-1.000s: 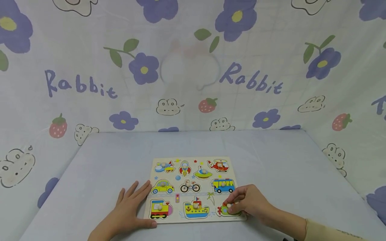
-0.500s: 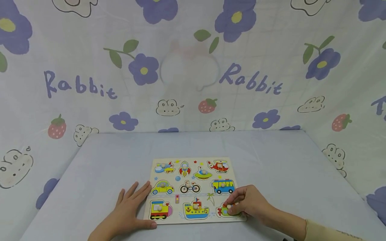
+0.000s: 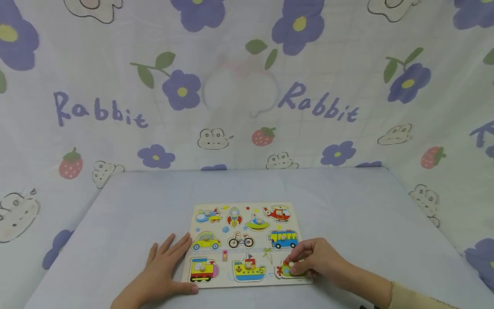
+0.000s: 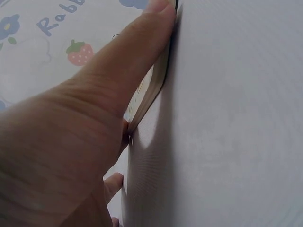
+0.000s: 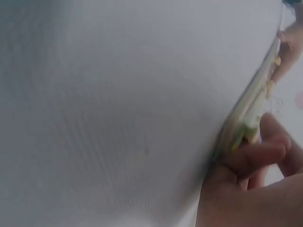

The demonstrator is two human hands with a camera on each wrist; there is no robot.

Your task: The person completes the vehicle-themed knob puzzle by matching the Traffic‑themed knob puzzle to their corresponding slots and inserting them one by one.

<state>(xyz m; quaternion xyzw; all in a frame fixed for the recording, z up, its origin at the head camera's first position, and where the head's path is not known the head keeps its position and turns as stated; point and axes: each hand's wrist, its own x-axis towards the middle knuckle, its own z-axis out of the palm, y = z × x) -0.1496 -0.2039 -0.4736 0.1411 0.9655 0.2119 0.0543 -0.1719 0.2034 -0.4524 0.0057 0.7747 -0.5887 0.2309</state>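
Observation:
A wooden peg puzzle board [image 3: 278, 253] lies flat, bearing vehicle-shaped pieces with round knobs. At its lower right corner my right hand [image 3: 324, 262] pinches a green submarine piece [image 3: 280, 271] with a red propeller between thumb and fingers. Part of that piece is hidden under the fingers, and I cannot tell if it sits fully in its recess. My left hand [image 3: 160, 270] has its fingers spread at the board's left edge, the thumb [image 4: 128, 61] along the near edge. In the right wrist view, the submarine's green side shows beside my fingers [image 5: 255, 156].
Other pieces on the board include a ship [image 3: 248, 270], a train [image 3: 201, 274], a bus [image 3: 283, 240], a bicycle [image 3: 241, 241] and a car [image 3: 206, 242]. A pale cloth covers the table [image 3: 347, 210]. Printed curtains [image 3: 239, 86] hang behind and at both sides.
The head view has shifted slightly, so everything appears a little to the left. Both hands keep the same places on the board, with the right still pinching the submarine piece.

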